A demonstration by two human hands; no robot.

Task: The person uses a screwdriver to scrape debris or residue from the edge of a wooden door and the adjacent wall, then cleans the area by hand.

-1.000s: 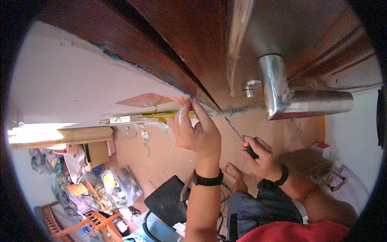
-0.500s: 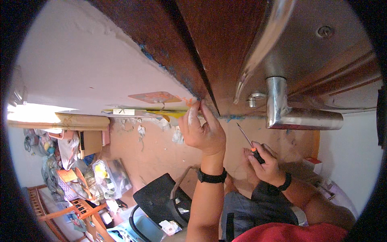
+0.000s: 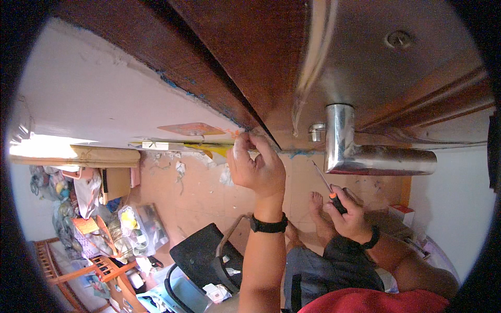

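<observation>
**Hands at the door edge, screwdriver raised**

The left hand (image 3: 257,166) presses against the edge of the brown door (image 3: 250,57), fingers curled together at the low end of that edge, beside the white wall (image 3: 104,99). The right hand (image 3: 348,214) grips a screwdriver (image 3: 327,188), fingers clamped round its black handle, shaft pointing up toward the steel handle (image 3: 365,156) mounted on the door face.

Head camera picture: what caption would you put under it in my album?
Left hand at the wooden door's edge, right hand holding a screwdriver beneath the metal handle.
</observation>
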